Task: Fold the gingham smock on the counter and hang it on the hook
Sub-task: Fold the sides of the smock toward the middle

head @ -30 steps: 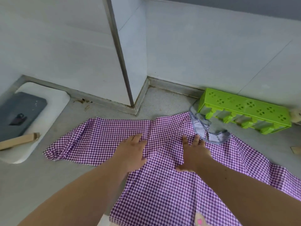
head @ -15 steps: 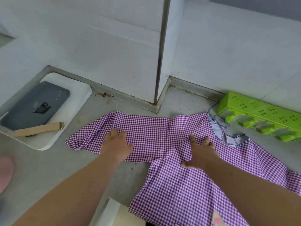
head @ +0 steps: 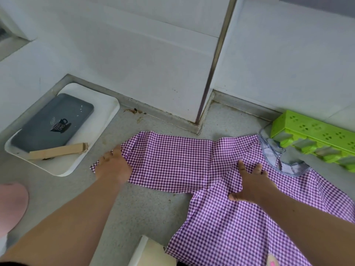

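The purple gingham smock lies spread flat on the grey counter, one sleeve stretched out to the left and its blue-trimmed neckline at the right. My left hand is at the cuff end of that sleeve, fingers curled onto the fabric's edge. My right hand lies flat with spread fingers on the smock's chest, just left of the neckline. No hook is in view.
A white tray at the left holds a dark grey tray and a wooden clip. A green plastic rack stands at the right by the wall. A pale box corner sits at the front edge.
My left hand has slid left along the sleeve from near the smock's middle to its cuff. My right hand stays pressed on the chest. The view has shifted left.
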